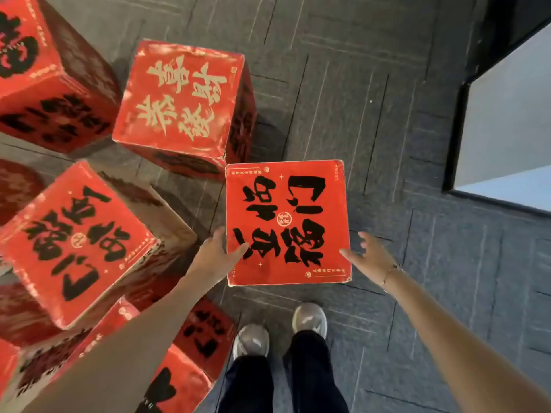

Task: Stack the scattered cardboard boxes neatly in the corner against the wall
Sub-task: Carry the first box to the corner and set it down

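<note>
Because the left hand only touches the edge of the red box and the right hand is open just beside it, nothing holds the box yet. It sits on the floor. A loose grab could drop it.

Grey patterned carpet floor; red cardboard boxes rest on it: one with black characters at centre, one with gold characters behind; two shoes nearby.
</note>
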A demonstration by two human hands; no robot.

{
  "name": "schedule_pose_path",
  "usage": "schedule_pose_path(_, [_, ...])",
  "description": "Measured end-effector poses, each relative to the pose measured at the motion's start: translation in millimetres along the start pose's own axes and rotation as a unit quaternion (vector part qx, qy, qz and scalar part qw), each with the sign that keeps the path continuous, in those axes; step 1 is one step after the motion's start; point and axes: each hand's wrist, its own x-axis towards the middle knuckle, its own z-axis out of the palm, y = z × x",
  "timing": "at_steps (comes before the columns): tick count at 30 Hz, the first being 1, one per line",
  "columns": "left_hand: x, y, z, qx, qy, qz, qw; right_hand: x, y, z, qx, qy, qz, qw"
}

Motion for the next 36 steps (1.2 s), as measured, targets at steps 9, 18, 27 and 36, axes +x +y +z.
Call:
schedule_pose_path(9, [36,-15,38,-0.089,0.040,-0.047,0.994,47,6,36,0.062,0.064,-0.005,0.996])
schedule_pose_path(18, [19,22,16,-0.021,0.043,0.007,0.999,28,4,-9,0.071,0.064,0.016,0.995])
schedule_pose_path(27, [-20,81,-32,-0.031,0.069,0.043,0.996,-25,-35,-78,0.075,0.086,-0.007,0.993])
schedule_pose_path(36, [-89,147,-128,-0.030,0.097,0.102,0.990,-108,-103,-157,0.101,0.093,-0.048,0.989])
